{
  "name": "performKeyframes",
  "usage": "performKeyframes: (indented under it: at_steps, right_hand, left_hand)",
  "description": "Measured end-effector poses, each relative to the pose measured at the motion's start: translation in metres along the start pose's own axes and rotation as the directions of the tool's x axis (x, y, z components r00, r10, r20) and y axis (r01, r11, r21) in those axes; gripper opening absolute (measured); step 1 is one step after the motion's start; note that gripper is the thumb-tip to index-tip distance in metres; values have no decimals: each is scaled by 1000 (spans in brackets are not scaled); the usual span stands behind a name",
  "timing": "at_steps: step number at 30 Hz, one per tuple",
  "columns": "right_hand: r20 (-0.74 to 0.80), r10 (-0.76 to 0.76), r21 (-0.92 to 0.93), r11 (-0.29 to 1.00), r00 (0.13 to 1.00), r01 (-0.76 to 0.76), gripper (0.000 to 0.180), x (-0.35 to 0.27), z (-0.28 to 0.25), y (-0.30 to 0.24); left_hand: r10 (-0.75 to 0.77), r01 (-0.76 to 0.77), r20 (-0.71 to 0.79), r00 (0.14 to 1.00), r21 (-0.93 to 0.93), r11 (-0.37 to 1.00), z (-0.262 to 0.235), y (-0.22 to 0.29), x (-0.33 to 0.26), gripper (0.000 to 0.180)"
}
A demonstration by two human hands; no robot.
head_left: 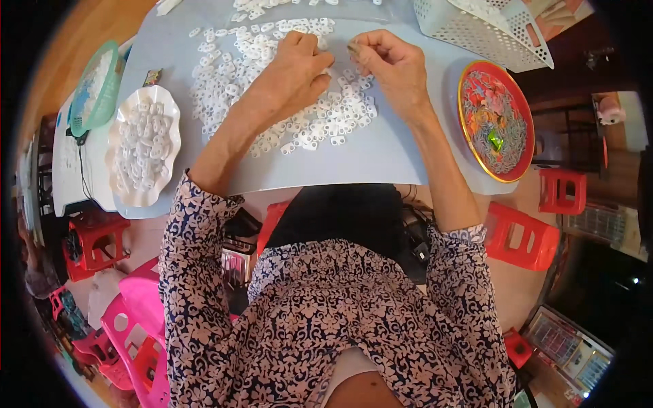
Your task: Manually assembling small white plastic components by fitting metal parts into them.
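Small white plastic pieces point(272, 136), rounded and with dark holes, lie spread in a loose heap on the pale grey-blue table point(408, 160). My left hand point(297, 70) is over this heap with its fingers curled in; what they hold, if anything, is hidden. Just right of the heap, my right hand point(394, 64) is raised with thumb and forefinger pinched together. Anything between those fingertips is too small to make out. The two hands are a short gap apart, fingertips facing each other.
At the left, a white wavy-rimmed dish point(175, 126) holds many similar pieces, beside a green basket point(117, 81). A red round tray point(464, 126) of thin grey bits and a shiny green wrapper point(495, 140) stands right. Behind it is a perforated white basket point(469, 34). Red stools point(527, 238) surround the table.
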State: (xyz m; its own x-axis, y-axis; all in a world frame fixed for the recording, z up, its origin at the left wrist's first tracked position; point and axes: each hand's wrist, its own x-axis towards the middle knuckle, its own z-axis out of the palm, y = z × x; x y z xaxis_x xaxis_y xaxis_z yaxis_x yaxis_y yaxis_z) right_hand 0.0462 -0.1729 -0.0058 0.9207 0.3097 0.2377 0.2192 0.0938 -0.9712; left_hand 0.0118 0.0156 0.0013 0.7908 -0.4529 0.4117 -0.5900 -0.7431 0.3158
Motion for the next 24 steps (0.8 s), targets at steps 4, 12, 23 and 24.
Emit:
performKeyframes:
  at_steps: [4, 12, 23, 24]
  right_hand:
    - [39, -13, -30, 999, 999, 14, 10, 1, 2, 2]
    - [38, -2, -82, 997, 999, 5, 10, -1, 1, -1]
    - [79, 92, 1, 996, 993, -93, 14, -4, 2, -6]
    - [74, 92, 40, 995, 993, -95, 14, -3, 2, -6]
  left_hand:
    - [25, -25, -8, 1000, 3, 1000, 3, -3, -3, 17]
    - [17, -18, 21, 1000, 45, 999, 3, -4, -3, 21]
    - [-322, 269, -32, 946, -475, 838, 4, 15, -1, 7]
    - [-321, 267, -34, 947, -476, 838, 4, 15, 0, 7]
